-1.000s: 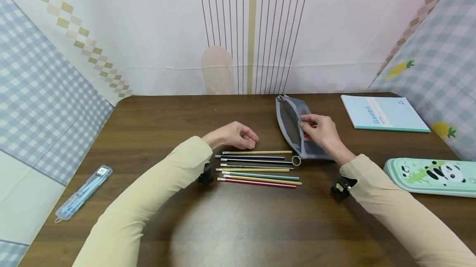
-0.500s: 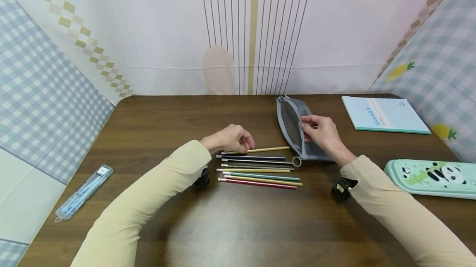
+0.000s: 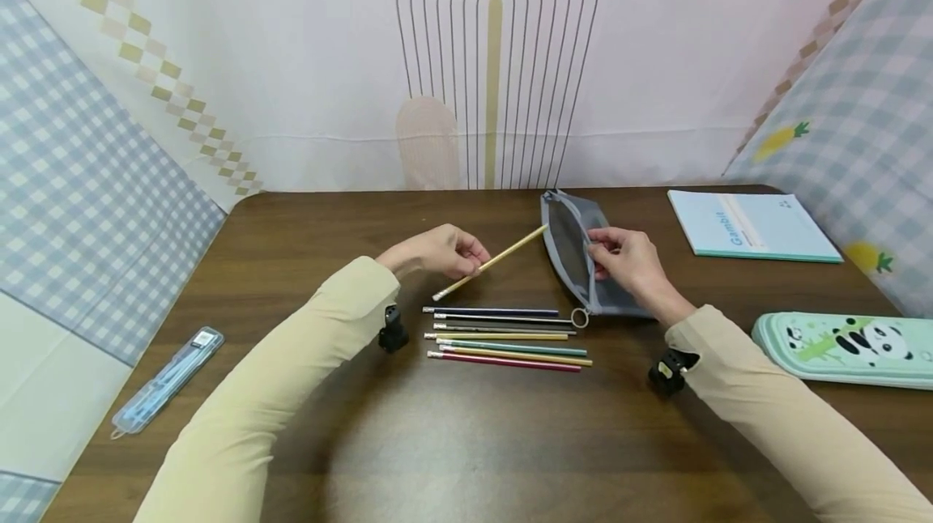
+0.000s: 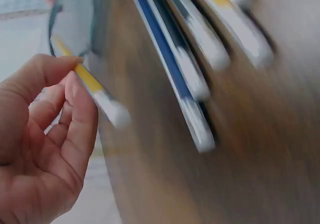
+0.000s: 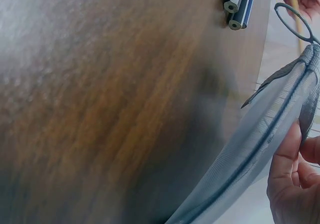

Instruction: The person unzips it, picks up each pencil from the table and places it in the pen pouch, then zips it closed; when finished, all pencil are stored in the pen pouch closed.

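Note:
My left hand pinches a yellow pencil near its middle, between thumb and fingers. The pencil slants up to the right, its eraser end low and its far tip right at the mouth of a grey mesh zip pouch. With thumb and fingertips my right hand grips the pouch's near edge, and the mouth gapes toward the left. A metal ring hangs from the pouch's front corner. Below the left hand, several pencils lie side by side, erasers to the left.
A light-blue booklet lies at the back right, and a green panda pencil case at the right edge. At the left side rests a slim clear case with blue contents. A patterned cloth hangs behind the table.
My left hand has picked up the yellow pencil from the top of the row and raised it, tilting its far end up toward the pouch. The right hand keeps its place on the pouch.

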{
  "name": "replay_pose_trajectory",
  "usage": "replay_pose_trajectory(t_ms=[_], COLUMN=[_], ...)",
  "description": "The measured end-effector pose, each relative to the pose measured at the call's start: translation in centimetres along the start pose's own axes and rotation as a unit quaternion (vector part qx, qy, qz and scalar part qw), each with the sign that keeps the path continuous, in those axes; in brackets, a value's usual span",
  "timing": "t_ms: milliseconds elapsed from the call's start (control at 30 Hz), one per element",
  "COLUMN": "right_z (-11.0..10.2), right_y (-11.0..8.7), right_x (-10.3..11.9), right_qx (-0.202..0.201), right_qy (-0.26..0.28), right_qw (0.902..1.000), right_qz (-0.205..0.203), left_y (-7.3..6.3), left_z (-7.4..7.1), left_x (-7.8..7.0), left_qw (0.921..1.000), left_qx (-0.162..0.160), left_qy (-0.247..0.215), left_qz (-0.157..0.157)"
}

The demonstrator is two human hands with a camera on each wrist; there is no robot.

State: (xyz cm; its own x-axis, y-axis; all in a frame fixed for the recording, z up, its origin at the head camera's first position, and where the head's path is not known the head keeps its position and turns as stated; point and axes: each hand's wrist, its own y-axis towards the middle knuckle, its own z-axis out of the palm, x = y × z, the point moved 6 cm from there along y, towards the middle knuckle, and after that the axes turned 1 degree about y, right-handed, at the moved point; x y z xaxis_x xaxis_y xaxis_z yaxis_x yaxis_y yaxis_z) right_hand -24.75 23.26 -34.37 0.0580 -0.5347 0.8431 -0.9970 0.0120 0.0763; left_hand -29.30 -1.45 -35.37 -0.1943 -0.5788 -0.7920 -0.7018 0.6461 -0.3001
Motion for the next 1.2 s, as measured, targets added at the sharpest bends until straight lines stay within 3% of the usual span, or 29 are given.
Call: replay_pose_trajectory(t_ms=[67,133,200,333,400,467,567,767,967,1200], right_z=[0.1,0.1,0.2,0.4,0.4,0.5,0.6,1.0,1.1,1.0], right_y=[-0.1,-0.1,-0.2,-0.2,-0.2,-0.3,-0.3,-0.2,-0.2,-0.1], right_x=[0.0,0.2,0.3,0.4,0.4,0.5,0.6,0.7,0.6,0.6], right_qx=[0.004,0.007,0.009,0.011,0.012,0.014,0.017,0.027,0.029,0.028], right_qy=[0.002,0.005,0.007,0.01,0.01,0.012,0.012,0.009,0.009,0.012], right_qw=[1.0,1.0,0.9999,0.9999,0.9998,0.9998,0.9998,0.9996,0.9995,0.9994], right_qz=[0.003,0.004,0.005,0.006,0.006,0.007,0.008,0.007,0.011,0.013], left_y=[0.4,1.1,1.8,3.5,4.3,4.8,5.6,6.7,7.0,7.2], left_z=[0.7,1.5,2.4,4.0,4.6,5.1,5.7,6.6,7.1,7.6], left_x=[-0.2,-0.7,-1.1,-1.9,-2.3,-2.7,-3.3,-4.2,-4.7,-5.2], left_qw=[0.9958,0.9861,0.9713,0.9336,0.9167,0.9067,0.9028,0.9088,0.9069,0.903], left_qx=[0.007,0.014,0.019,0.011,-0.002,-0.017,-0.038,-0.089,-0.14,-0.157], left_qy=[-0.088,-0.159,-0.229,-0.345,-0.386,-0.407,-0.415,-0.393,-0.381,-0.386], left_qz=[-0.025,-0.044,-0.063,-0.096,-0.105,-0.11,-0.107,-0.107,-0.112,-0.105])
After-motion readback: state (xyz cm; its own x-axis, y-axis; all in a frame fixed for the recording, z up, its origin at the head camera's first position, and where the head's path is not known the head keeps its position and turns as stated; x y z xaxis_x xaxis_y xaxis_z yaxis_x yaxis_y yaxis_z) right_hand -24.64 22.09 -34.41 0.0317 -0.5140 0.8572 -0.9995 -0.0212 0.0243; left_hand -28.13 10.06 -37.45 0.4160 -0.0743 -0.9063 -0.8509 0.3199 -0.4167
